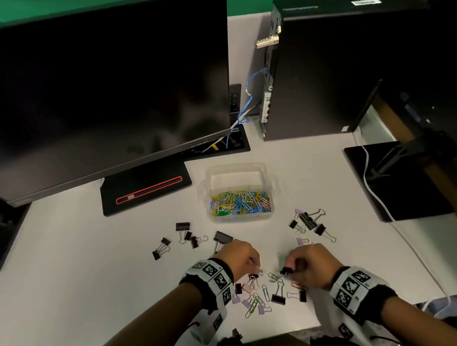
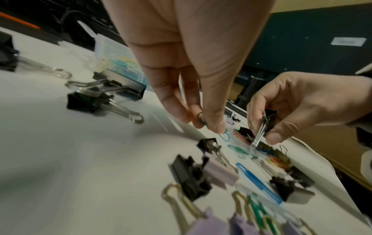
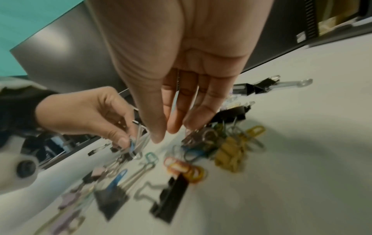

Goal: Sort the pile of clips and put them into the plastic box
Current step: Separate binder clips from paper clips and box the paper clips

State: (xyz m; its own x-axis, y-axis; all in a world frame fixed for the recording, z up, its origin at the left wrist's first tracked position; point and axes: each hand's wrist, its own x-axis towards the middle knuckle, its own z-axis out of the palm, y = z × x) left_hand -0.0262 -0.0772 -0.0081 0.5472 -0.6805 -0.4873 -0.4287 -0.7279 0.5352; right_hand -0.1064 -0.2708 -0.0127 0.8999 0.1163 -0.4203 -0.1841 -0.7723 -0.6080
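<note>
Coloured paper clips and black and lilac binder clips make up the pile (image 1: 264,292), which lies on the white counter (image 1: 89,282) between the two hands; both wrist views blur its nearer pieces, so single clips there are hard to tell apart. The left hand (image 1: 241,256) pinches a blue paper clip (image 2: 224,136) between thumb and fingertips, most of the clip hidden behind them. The right hand (image 1: 309,266) has its grip closed on a small black binder clip (image 2: 268,120), thumb and forefinger on its body, the wire handles pointing down at the pile. The clear plastic box (image 1: 237,193) stands beyond the pile, near the counter's middle, with its nearer half filled by mixed coloured paper clips; in the left wrist view it is partly hidden behind the palm. Black binder clips (image 1: 189,236) lie scattered to the left of the box, and a second group (image 1: 310,224), black and lilac, to its right. Behind stand a dark monitor (image 1: 84,90) and a black computer case (image 1: 333,68), with a blue cable (image 1: 249,101) between them.
</note>
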